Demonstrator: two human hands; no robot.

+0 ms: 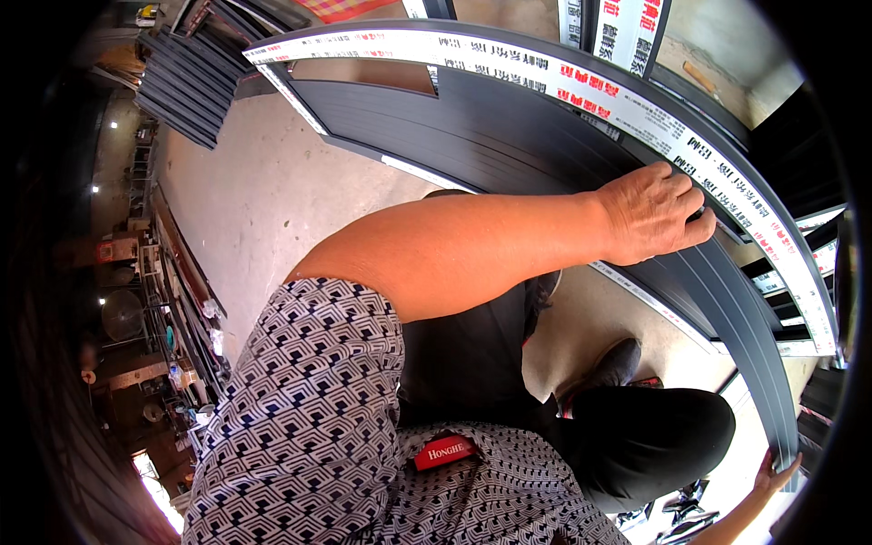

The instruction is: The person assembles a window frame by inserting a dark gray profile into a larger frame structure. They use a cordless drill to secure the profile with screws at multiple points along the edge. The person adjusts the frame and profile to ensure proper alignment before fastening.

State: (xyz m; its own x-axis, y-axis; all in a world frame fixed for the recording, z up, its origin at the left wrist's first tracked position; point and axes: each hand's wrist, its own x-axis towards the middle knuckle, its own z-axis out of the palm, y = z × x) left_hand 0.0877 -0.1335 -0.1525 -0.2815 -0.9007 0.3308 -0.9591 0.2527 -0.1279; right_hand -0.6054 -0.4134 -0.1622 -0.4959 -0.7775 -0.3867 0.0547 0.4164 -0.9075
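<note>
A long dark grey slat runs from the frame's middle to the lower right, bending with the lens. My left arm reaches across to the right, and my left hand is closed over the slat's upper part, fingertips curled over its far side. At the lower end, my right hand grips the slat's edge, partly cut by the picture's dark rim. Beyond lies a large frame covered in white printed film, standing on edge. Dark grey grooved panelling fills part of it, with an opening near its left end.
A stack of dark grooved profiles lies at the upper left. Film-covered profiles lean at the far wall. Tools and clutter line a shelf on the left. My shoe is on the concrete floor below the slat.
</note>
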